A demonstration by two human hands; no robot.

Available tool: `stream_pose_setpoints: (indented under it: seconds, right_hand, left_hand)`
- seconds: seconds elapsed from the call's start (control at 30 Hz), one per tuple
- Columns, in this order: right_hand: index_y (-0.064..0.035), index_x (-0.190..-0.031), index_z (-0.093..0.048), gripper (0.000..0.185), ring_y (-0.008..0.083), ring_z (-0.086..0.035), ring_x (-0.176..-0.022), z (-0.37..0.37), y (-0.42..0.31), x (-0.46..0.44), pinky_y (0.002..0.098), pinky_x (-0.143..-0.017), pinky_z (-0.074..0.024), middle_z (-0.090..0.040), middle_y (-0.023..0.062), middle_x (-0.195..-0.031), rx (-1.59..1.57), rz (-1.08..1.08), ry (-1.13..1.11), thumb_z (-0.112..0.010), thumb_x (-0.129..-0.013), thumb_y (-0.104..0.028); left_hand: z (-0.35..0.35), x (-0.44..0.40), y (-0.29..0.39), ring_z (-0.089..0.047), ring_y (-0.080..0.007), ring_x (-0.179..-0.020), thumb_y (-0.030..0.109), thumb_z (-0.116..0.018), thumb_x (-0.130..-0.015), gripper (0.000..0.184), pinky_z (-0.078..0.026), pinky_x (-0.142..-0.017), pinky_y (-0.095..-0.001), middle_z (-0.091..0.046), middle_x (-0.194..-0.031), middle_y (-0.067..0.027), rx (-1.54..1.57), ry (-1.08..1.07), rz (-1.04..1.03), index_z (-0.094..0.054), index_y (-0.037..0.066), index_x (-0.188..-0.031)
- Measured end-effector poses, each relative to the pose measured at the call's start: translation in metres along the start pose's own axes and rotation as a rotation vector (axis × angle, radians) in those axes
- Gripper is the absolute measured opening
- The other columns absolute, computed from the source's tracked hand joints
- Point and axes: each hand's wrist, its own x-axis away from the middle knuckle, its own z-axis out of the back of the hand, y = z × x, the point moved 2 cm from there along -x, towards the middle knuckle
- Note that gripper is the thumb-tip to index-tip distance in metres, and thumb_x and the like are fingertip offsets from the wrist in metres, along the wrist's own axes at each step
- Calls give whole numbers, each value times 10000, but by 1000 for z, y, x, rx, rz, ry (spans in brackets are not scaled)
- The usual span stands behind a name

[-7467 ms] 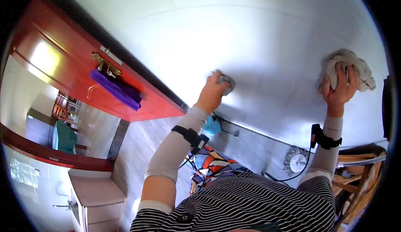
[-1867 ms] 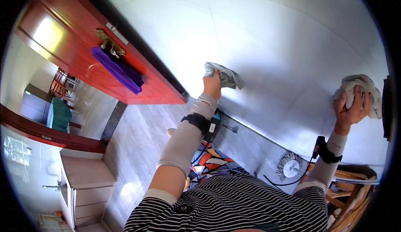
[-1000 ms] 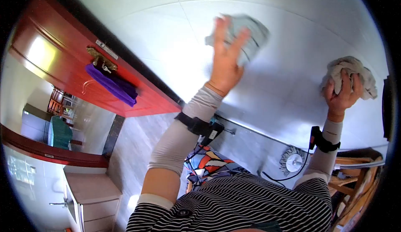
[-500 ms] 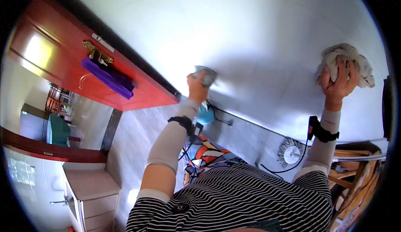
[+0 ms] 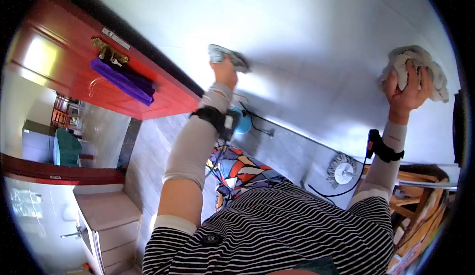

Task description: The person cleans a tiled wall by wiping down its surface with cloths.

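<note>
My left hand (image 5: 225, 72) is closed on a greyish cloth (image 5: 217, 52) against the white wall (image 5: 307, 37), close to the edge of the red door. The cloth is slightly blurred, and part of it sticks out on both sides of my fingers. Farther right, my right hand (image 5: 408, 89) presses a bunched beige-grey rag (image 5: 418, 57) on the same wall, fingers bent over its folds. Both arms are stretched out, with a black strap around each wrist.
At left stands the red door (image 5: 74, 57) with a brass handle (image 5: 110, 51) and a purple cloth (image 5: 121, 82) hanging from it. A round mop head (image 5: 341, 170), a blue round object (image 5: 242, 122), a drawer cabinet (image 5: 109, 213) and a wooden chair (image 5: 420, 200) are around me.
My left hand has moved up and left along the wall with its cloth. My right hand and rag have shifted only slightly. The view has moved a little.
</note>
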Motion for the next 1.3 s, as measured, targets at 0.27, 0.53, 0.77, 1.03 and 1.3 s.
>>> stream_pose_setpoints:
  seconds: [0.27,0.53,0.77,1.03,1.3]
  right_hand:
    - [-94,-1040,-676,364,292,-535,-1018,2,-3,-8,392,-883,-431,-576,155,-1100,17,3,-23,-666,-782,-350]
    - [-102,-1065,-663,379,306,-536,-1000,-1,-7,-8,418,-856,-421,-572,156,-1104,9,-9,-28,-664,-781,-353]
    - [-93,-1041,-665,359,314,-536,-995,2,-11,-14,420,-850,-423,-572,162,-1093,6,-25,-8,-660,-787,-347]
    - [-89,-1048,-652,361,331,-530,-994,0,-10,-13,434,-854,-420,-564,168,-1090,-20,-17,-5,-659,-785,-337]
    - [-38,-1096,-619,305,365,-509,-1034,10,-32,-20,457,-913,-402,-556,204,-1116,-124,-124,-188,-635,-820,-167]
  left_hand:
    - [-81,172,2,-540,-204,-1026,3,-589,-833,401,-463,-901,-341,-569,-1087,-93,-16,-615,408,-486,62,-1216]
    - [-49,79,86,-527,-252,-1041,58,-581,-870,486,-452,-903,-350,-525,-1165,-149,-14,23,-117,-363,-3,-1300]
    - [-71,70,58,-499,-289,-1077,134,-646,-822,551,-442,-910,-390,-499,-1172,-176,-163,-4,-170,-400,21,-1301]
    - [-92,195,22,-549,-231,-1034,76,-702,-773,467,-453,-916,-342,-574,-1110,-120,-593,-965,-133,-524,38,-1203]
    - [-14,192,73,-611,-233,-952,250,-465,-927,372,-501,-872,-357,-631,-1075,-115,481,-611,748,-545,-7,-1184]
